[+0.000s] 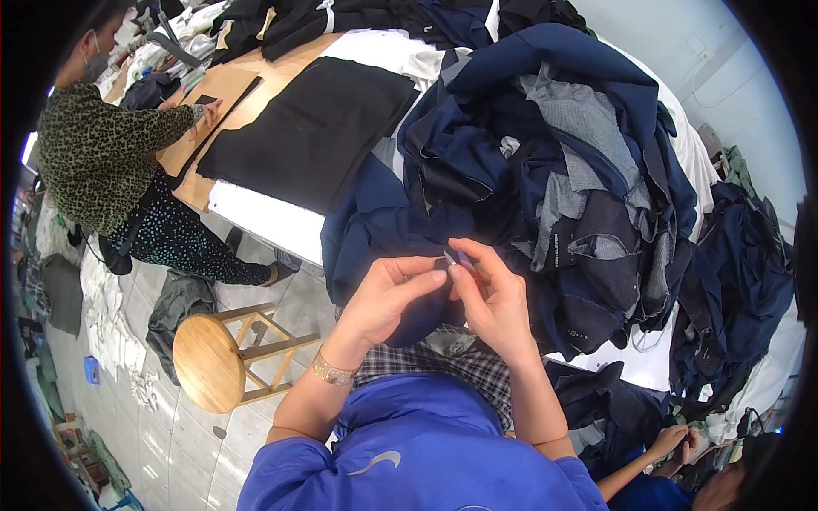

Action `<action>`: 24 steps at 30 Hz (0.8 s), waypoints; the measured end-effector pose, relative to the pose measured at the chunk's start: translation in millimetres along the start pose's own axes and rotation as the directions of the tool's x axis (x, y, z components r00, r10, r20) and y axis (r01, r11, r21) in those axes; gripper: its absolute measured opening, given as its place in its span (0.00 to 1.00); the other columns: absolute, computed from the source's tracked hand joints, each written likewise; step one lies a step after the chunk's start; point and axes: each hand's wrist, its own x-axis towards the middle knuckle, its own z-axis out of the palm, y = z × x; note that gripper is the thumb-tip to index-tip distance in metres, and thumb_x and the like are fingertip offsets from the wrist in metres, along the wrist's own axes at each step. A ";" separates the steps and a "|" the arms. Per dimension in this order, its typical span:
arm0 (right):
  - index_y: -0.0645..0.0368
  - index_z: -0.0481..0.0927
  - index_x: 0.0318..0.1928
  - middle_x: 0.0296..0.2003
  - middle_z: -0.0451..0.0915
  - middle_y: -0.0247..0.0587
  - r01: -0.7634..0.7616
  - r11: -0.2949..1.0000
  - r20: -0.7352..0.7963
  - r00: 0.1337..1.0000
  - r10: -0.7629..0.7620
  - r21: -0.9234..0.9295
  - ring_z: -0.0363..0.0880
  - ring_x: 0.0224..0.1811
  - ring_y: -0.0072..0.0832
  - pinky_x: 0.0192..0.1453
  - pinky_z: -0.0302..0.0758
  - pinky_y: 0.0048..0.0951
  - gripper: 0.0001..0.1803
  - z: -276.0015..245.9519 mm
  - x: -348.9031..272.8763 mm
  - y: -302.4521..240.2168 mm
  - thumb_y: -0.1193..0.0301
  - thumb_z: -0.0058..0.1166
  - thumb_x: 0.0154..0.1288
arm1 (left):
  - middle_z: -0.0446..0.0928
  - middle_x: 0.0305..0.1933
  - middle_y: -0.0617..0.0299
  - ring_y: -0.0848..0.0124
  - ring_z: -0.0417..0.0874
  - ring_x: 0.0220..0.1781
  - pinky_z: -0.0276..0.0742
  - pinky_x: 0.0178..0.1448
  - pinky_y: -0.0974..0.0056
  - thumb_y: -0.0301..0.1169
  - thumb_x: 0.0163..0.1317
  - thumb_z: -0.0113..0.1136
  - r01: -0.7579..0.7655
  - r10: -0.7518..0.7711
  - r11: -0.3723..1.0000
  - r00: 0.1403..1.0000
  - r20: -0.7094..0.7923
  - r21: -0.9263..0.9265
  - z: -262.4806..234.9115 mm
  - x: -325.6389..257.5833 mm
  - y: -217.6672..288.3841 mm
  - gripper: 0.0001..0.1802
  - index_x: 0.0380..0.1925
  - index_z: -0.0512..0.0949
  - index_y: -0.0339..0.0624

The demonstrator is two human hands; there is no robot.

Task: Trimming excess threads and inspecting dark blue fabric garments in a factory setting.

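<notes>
My left hand (pixel 388 298) is closed in a pinch on the edge of a navy garment (pixel 383 230), thumb and forefinger pointing at my other hand. Between the fingers of my right hand (pixel 494 302) is a small tool with a pointed metal tip, which looks like thread snips (pixel 452 261). The tip is right beside my left fingertips, at the cloth edge. The rest of the tool is mostly hidden by the fingers. The navy cloth runs below both hands and joins a big heap of navy garments (pixel 477 170) with grey linings showing.
Stacked black fabric panels (pixel 311 128) lie on the white tabletop (pixel 264 220). A person in a patterned top (pixel 111 153) stands at the far left. Another person's hands (pixel 677 444) work at the lower right. A wooden stool (pixel 209 364) stands left of me; more navy garments (pixel 737 264) hang right.
</notes>
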 end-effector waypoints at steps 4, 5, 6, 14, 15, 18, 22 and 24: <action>0.60 0.73 0.51 0.19 0.77 0.34 -0.172 0.964 -0.005 0.984 0.177 0.201 0.69 0.16 0.12 0.21 0.64 0.16 0.15 -3.1 0.0 -0.9 0.74 0.50 0.64 | 0.80 0.38 0.62 0.80 0.78 0.40 0.72 0.42 0.77 0.26 0.61 0.56 0.122 -0.131 0.987 0.988 -0.083 -0.108 -8.2 2.8 -3.1 0.10 0.40 0.78 0.33; 0.60 0.72 0.52 0.19 0.76 0.32 -0.180 0.953 -0.017 0.982 0.189 0.244 0.66 0.14 0.10 0.18 0.61 0.15 0.15 -3.3 0.1 -2.2 0.74 0.49 0.64 | 0.80 0.38 0.62 0.80 0.78 0.40 0.72 0.42 0.77 0.26 0.61 0.56 0.122 -0.131 0.987 0.988 -0.083 -0.108 -8.5 2.9 -2.6 0.10 0.40 0.78 0.33; 0.60 0.72 0.52 0.19 0.76 0.32 -0.180 0.953 -0.018 0.982 0.190 0.243 0.66 0.14 0.10 0.18 0.61 0.15 0.15 -4.3 -0.2 -2.5 0.74 0.49 0.64 | 0.80 0.37 0.63 0.80 0.78 0.39 0.72 0.41 0.77 0.27 0.61 0.56 0.124 -0.135 0.982 0.988 -0.075 -0.142 -8.5 3.1 -1.9 0.09 0.39 0.79 0.34; 0.58 0.72 0.53 0.24 0.78 0.37 -0.139 0.985 0.100 0.987 0.129 0.103 0.75 0.23 0.15 0.27 0.70 0.17 0.17 -7.1 -3.8 -7.0 0.76 0.51 0.62 | 0.79 0.35 0.67 0.81 0.77 0.35 0.71 0.39 0.78 0.27 0.60 0.57 0.140 -0.164 0.972 0.980 -0.115 -0.187 -13.5 4.2 -5.2 0.07 0.36 0.80 0.38; 0.58 0.72 0.53 0.25 0.79 0.38 -0.132 0.987 0.101 0.987 0.123 0.089 0.76 0.23 0.16 0.28 0.71 0.18 0.17 -7.1 -3.7 -7.6 0.76 0.51 0.62 | 0.79 0.34 0.67 0.81 0.77 0.35 0.71 0.38 0.78 0.27 0.60 0.57 0.139 -0.165 0.971 0.979 -0.120 -0.196 -11.9 4.0 -4.2 0.06 0.36 0.80 0.38; 0.59 0.72 0.53 0.27 0.80 0.40 -0.119 0.991 0.108 0.988 0.113 0.054 0.77 0.24 0.17 0.28 0.72 0.19 0.18 -7.6 -3.2 -8.0 0.76 0.52 0.61 | 0.79 0.34 0.67 0.82 0.77 0.36 0.71 0.39 0.78 0.27 0.60 0.57 0.141 -0.169 0.968 0.978 -0.123 -0.207 -10.9 3.5 -2.7 0.06 0.35 0.80 0.38; 0.59 0.72 0.53 0.26 0.79 0.39 -0.105 0.994 0.102 0.990 0.100 0.041 0.77 0.23 0.17 0.28 0.72 0.18 0.18 -7.3 -3.2 -8.7 0.76 0.52 0.62 | 0.79 0.34 0.67 0.82 0.76 0.37 0.70 0.39 0.78 0.28 0.60 0.57 0.144 -0.169 0.965 0.980 -0.101 -0.218 -11.5 3.2 -3.1 0.06 0.35 0.80 0.38; 0.59 0.72 0.53 0.25 0.79 0.39 -0.124 0.990 0.103 0.988 0.117 0.067 0.77 0.24 0.17 0.28 0.72 0.18 0.17 -6.7 -2.9 -9.1 0.77 0.51 0.62 | 0.79 0.35 0.67 0.81 0.77 0.37 0.70 0.39 0.78 0.28 0.60 0.57 0.138 -0.163 0.969 0.981 -0.108 -0.203 -13.0 3.5 -5.4 0.07 0.35 0.80 0.38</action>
